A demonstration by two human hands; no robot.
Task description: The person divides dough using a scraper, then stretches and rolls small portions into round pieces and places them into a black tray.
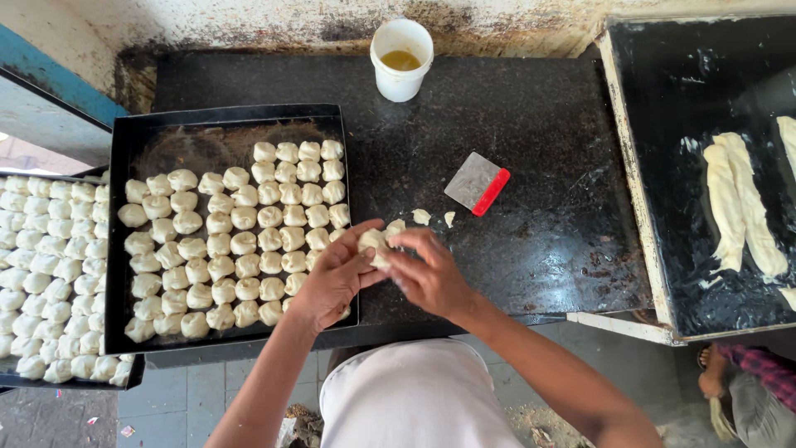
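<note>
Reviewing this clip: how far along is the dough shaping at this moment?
Done: rows of dough balls cover most of the black tray, and a second tray at left is full. In hand: left hand and right hand press one dough piece. Left: two scraps and long dough strips.

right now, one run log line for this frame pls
left hand: holds dough piece | right hand: pinches same piece | black tray: rows of dough balls | scraper: lying apart on counter
</note>
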